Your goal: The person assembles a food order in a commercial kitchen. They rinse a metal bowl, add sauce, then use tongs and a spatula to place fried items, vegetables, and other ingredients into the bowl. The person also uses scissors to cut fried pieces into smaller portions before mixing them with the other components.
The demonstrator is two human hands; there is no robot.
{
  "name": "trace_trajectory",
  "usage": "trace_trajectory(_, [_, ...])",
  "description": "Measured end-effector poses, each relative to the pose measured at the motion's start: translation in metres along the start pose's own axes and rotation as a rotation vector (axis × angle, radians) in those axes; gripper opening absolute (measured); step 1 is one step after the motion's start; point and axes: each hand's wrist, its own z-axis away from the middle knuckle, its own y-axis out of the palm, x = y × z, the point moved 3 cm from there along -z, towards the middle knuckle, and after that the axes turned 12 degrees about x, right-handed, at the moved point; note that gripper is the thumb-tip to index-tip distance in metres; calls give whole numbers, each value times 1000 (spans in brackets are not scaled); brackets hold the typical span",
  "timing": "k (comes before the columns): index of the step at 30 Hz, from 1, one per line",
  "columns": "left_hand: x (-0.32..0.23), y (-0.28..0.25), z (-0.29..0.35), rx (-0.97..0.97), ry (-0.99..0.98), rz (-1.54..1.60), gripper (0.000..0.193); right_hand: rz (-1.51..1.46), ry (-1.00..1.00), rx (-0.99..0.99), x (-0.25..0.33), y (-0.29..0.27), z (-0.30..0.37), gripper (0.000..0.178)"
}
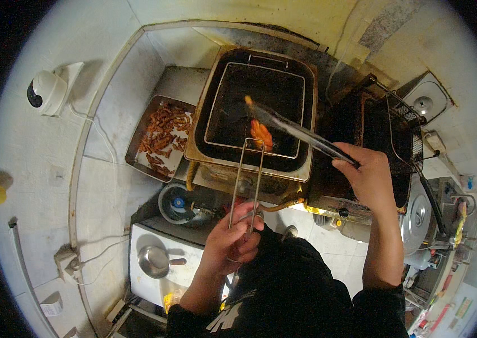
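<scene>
I have left fingers point(244, 217) clamped on a wire handle point(237, 183), right fingers point(351, 151) around tongs point(300, 132); beyond both, dim orange food point(260, 134), possibly meat.

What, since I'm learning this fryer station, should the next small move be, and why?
Perhaps the right hand could bring the tongs toward the larger orange piece: their tips point past it, and the left hand grips the wire handle near it.
</scene>
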Motion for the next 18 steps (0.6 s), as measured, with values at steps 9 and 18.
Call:
trace_trajectory(9, [0,4,1,-68,-18,-41,56,-100,17,-142,-9,-8,-5,31])
trace_trajectory(18, [-2,3,0,-60,-18,-48,55,734,-368,-242,13,29,-38,36])
